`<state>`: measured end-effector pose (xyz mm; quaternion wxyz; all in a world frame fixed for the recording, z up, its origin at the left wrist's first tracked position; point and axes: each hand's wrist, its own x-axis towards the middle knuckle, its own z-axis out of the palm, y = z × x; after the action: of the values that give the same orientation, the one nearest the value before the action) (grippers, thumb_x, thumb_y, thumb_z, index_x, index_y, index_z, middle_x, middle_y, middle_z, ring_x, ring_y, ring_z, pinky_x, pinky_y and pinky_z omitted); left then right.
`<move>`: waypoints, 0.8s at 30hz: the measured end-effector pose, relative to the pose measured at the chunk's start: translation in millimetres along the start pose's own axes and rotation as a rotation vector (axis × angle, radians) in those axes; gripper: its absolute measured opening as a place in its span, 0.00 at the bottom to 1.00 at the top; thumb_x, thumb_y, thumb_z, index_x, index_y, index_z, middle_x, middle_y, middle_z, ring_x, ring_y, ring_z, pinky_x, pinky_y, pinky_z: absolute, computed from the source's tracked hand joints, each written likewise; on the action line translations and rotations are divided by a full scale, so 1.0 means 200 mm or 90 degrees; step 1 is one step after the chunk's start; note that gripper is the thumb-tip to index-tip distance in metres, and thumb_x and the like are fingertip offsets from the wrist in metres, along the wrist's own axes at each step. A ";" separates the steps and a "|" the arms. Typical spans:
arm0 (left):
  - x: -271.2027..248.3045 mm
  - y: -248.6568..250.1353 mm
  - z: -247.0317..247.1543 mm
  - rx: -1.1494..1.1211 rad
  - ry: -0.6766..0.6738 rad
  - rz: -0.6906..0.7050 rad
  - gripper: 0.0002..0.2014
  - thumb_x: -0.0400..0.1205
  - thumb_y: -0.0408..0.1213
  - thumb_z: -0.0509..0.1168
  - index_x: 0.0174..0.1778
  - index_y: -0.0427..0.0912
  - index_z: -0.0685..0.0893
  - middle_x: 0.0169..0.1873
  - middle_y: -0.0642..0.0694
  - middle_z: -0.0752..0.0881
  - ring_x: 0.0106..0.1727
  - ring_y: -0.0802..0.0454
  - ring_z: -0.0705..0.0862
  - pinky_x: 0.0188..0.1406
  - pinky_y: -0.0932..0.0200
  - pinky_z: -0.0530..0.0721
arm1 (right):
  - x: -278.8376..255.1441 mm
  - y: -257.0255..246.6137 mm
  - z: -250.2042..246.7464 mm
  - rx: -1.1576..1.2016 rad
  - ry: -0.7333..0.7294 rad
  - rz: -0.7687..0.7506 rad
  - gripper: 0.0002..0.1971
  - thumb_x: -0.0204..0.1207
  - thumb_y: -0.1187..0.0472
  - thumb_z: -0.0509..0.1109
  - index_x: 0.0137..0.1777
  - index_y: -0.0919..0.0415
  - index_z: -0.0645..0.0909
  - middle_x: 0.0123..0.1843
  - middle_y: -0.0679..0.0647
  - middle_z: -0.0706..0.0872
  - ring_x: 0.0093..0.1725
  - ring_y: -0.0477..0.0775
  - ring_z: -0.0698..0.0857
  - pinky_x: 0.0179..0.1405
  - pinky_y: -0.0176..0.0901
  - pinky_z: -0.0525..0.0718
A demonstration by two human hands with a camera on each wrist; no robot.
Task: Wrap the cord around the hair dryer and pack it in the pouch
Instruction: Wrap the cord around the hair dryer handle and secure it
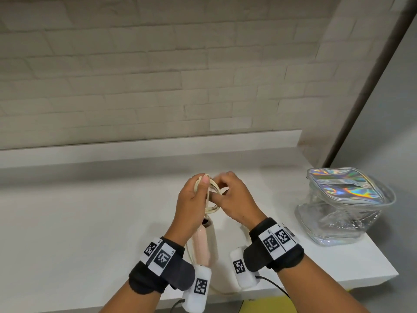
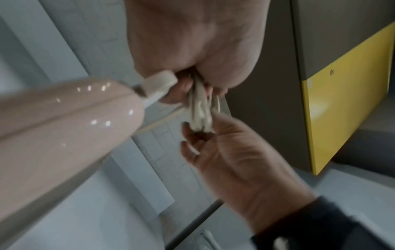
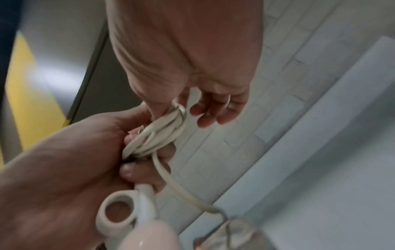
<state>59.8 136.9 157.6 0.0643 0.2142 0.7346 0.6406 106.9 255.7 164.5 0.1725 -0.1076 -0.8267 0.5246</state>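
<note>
Little legible text is seen. On the white tag of the left wristband point(image 1: 160, 256), beside a square black-and-white coded marker, small characters reading roughly "L5" are made out in the head view; on the white tag of the right wristband point(image 1: 276, 241), tiny characters are printed beside similar markers but are too small to be read. Coded markers alone, with no letters or numbers, are carried by the white wrist camera housings point(image 1: 199, 288), and no brand or label can be read on the hair dryer point(image 2: 64, 128) or the holographic pouch point(image 1: 345, 199).
</note>
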 end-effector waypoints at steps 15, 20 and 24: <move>0.00 -0.07 0.01 0.057 0.094 0.068 0.13 0.87 0.50 0.55 0.43 0.48 0.80 0.31 0.55 0.80 0.33 0.57 0.79 0.37 0.61 0.76 | -0.17 -0.05 0.09 -0.115 -0.070 0.051 0.12 0.80 0.60 0.63 0.52 0.54 0.90 0.36 0.40 0.81 0.33 0.39 0.77 0.33 0.27 0.70; 0.00 -0.04 0.03 0.042 0.050 0.061 0.10 0.87 0.49 0.56 0.46 0.51 0.80 0.30 0.53 0.81 0.27 0.62 0.78 0.30 0.67 0.78 | -0.14 -0.06 0.01 0.151 -0.114 0.158 0.10 0.78 0.64 0.67 0.42 0.59 0.90 0.41 0.44 0.91 0.38 0.38 0.86 0.37 0.27 0.77; 0.00 -0.02 -0.02 -0.008 0.037 0.047 0.13 0.87 0.47 0.55 0.46 0.47 0.81 0.24 0.50 0.77 0.24 0.58 0.75 0.26 0.62 0.76 | -0.12 -0.04 -0.06 0.415 -0.169 0.227 0.14 0.83 0.56 0.64 0.36 0.55 0.83 0.35 0.46 0.80 0.37 0.45 0.75 0.38 0.37 0.73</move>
<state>56.9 133.0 154.0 0.0209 0.2221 0.7236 0.6532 134.6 253.1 172.8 -0.0049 -0.1202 -0.6003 0.7906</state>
